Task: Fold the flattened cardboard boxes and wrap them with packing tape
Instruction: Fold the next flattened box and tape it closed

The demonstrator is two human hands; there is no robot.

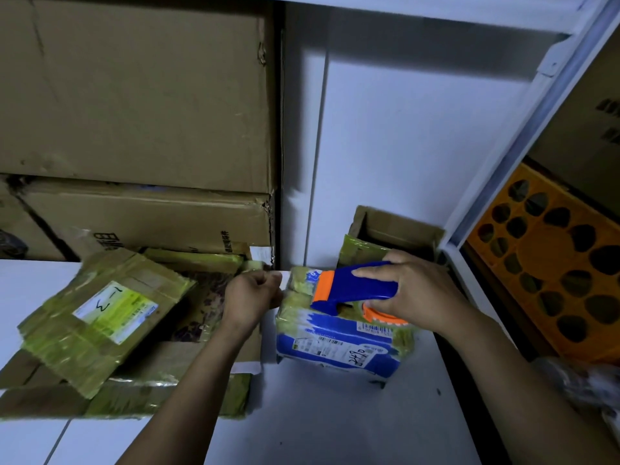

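Note:
A small folded box with blue and white print and yellowish tape stands on the white tabletop at centre. My right hand grips a blue and orange tape dispenser held on top of the box. My left hand is curled at the box's upper left edge and seems to pinch the tape end there. To the left lies a pile of flattened, tape-covered boxes, the top one bearing a white and green label.
Large cardboard cartons are stacked against the wall at the back left. A small open box sits behind the dispenser. A white frame post rises at right, with an orange perforated crate beyond it.

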